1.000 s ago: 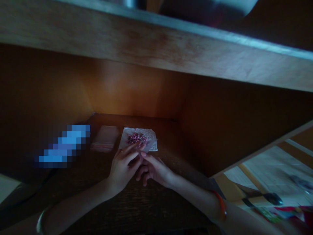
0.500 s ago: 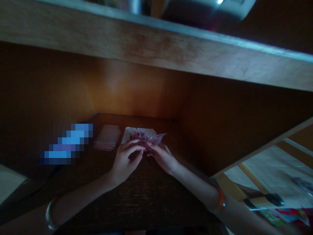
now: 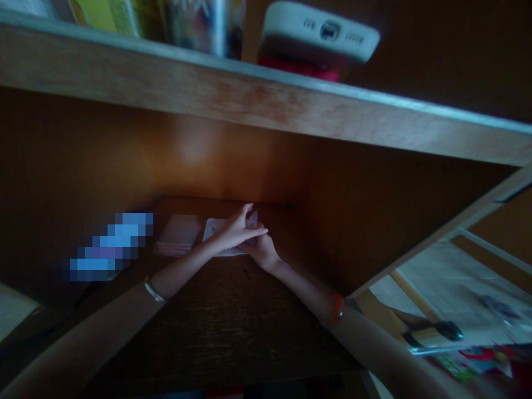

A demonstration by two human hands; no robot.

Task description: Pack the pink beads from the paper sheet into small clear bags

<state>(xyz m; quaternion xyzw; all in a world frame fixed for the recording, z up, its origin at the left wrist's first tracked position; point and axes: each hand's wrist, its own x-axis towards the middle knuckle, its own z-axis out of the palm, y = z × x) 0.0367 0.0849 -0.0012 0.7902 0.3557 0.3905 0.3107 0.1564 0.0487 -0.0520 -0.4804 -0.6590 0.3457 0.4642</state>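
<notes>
My left hand [image 3: 239, 230] reaches across the small clear plastic bag [image 3: 252, 219], with a finger and the thumb spread apart. My right hand [image 3: 266, 252] is curled at the bag's near right side and grips it. Most of the bag and its contents are hidden behind my hands. Under my left hand lies a white sheet [image 3: 211, 226], its left part showing on the dark wooden desk [image 3: 233, 310]. A stack of pale pinkish pads or cards [image 3: 178, 230] rests left of the sheet.
A blurred-out blue screen [image 3: 120, 238] stands at the left. Wooden panels enclose the desk on both sides and behind. Overhead is a shelf edge [image 3: 266, 94] bearing a white phone [image 3: 320, 33] and a shiny can-like container [image 3: 203, 27]. Clutter lies at lower right.
My left hand has moved up and right over the bag, its fingers spreading. The small pinkish pieces seen before are now covered. The view has tilted up slightly, showing more of the shelf.
</notes>
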